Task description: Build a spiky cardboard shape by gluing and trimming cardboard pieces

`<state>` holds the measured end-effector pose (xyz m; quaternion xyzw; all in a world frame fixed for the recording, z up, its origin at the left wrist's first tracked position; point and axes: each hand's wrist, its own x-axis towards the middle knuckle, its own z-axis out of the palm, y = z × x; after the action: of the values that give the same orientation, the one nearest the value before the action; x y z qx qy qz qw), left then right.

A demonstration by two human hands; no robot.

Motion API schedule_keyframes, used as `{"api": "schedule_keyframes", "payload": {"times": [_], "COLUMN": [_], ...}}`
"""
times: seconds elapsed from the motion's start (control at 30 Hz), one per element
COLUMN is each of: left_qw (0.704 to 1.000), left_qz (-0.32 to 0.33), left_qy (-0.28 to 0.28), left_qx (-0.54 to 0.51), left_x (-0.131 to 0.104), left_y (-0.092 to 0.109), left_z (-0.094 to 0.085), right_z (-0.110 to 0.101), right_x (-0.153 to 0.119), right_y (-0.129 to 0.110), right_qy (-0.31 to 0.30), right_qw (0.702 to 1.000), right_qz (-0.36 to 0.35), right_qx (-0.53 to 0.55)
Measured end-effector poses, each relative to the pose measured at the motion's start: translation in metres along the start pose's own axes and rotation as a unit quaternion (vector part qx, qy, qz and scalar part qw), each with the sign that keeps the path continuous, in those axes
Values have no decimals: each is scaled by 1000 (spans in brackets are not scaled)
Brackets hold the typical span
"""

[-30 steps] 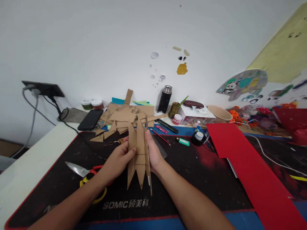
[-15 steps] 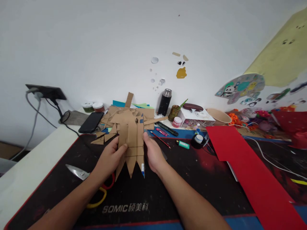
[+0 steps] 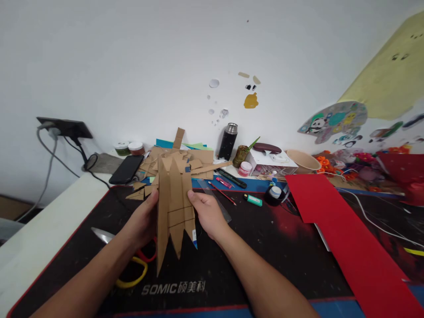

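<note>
A folded piece of brown cardboard [image 3: 176,198] with pointed ends at top and bottom is held up over the black desk mat. Two dark lines cross its lower part, and a blue and white printed patch shows at its lower right point. My left hand [image 3: 145,221] grips its left edge, with the fingers partly hidden behind it. On the right edge, my right hand [image 3: 207,210] pinches it with the thumb in front. Scissors [image 3: 132,269] with red and yellow handles lie on the mat, partly under my left forearm.
Cardboard scraps [image 3: 202,157] are heaped at the back, beside a phone [image 3: 126,169] and a black flask [image 3: 228,141]. A red pencil [image 3: 222,193], a clear ruler [image 3: 218,203] and a green lighter-like item [image 3: 253,199] lie right of my hands. Red sheet [image 3: 334,229] covers the mat's right side.
The cardboard has turned and tilted, its left panel now angled edge-on and its lower tips nearer me. My left thumb has moved off its front; my right hand has shifted slightly left.
</note>
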<state>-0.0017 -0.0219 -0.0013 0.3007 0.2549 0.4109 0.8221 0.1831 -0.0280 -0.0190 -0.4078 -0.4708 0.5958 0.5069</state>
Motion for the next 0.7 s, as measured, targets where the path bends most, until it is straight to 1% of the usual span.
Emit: {"api": "schedule_keyframes", "payload": {"times": [0.07,0.1,0.17,0.27,0.4,0.53,0.6,0.7], "left_qw": [998,996,994,993,989,991,992,992], "left_qz": [-2,-2,-1,12,59,69,68,65], "left_qy": [-65,-83,-100,-109,-125,-111,-101,-90], "left_qx": [-19,-26,-37,-36,-47,-39,-40,-51], "left_x": [-2,-3,-4,-4,-5,-7,-7,-5], "left_y": [0,0,1,3,9,16,16,14], "left_z": [-1,-1,0,1,2,2,1,0], "right_z": [1,1,2,1,2,5,6,6], "right_x": [0,-1,-1,-2,-2,-4,-4,-3], "right_y": [3,4,6,7,9,7,6,5], "right_qy": [-9,-13,-19,-27,-32,-58,-70,-61], "right_qw": [1000,1000,999,998,998,995,994,997], "right_qz": [5,8,17,31,62,80,78,45], "right_qx": [-15,-25,-42,-43,-4,29,33,2]}}
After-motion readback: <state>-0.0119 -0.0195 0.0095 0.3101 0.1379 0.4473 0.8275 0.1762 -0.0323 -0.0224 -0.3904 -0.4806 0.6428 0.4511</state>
